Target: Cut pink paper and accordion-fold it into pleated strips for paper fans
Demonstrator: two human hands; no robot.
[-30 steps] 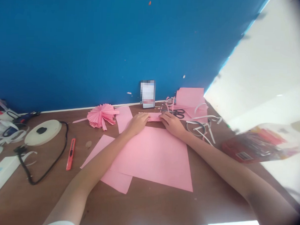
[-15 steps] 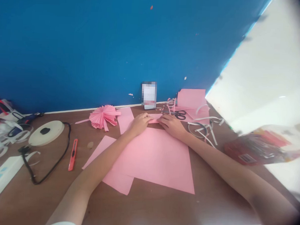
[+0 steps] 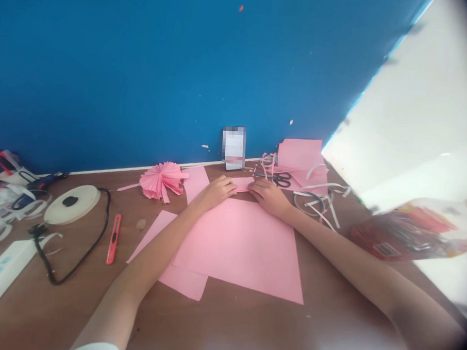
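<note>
Between my hands lies a small strip of folded pink paper (image 3: 242, 184). My left hand (image 3: 219, 191) grips its left end with bent fingers, and my right hand (image 3: 269, 195) is closed over its right end. Right below them a large pink sheet (image 3: 241, 247) is spread on the table, overlapping another pink sheet (image 3: 188, 282) under my left forearm. A pleated pink paper fan rosette (image 3: 162, 181) sits to the left of my left hand. Just beyond my right hand are dark-handled scissors (image 3: 283, 179), partly covered by paper scraps.
A red box cutter (image 3: 113, 239), a round cream disc with a black cable (image 3: 73, 205) and a white power strip (image 3: 5, 273) lie at left. A phone-like device (image 3: 233, 149) leans on the blue wall. Paper strips (image 3: 325, 199) and a plastic bag (image 3: 405, 231) are at right.
The view has shifted very slightly. Both hands stay on the folded paper, with a little more of its pink surface showing between the fingers.
</note>
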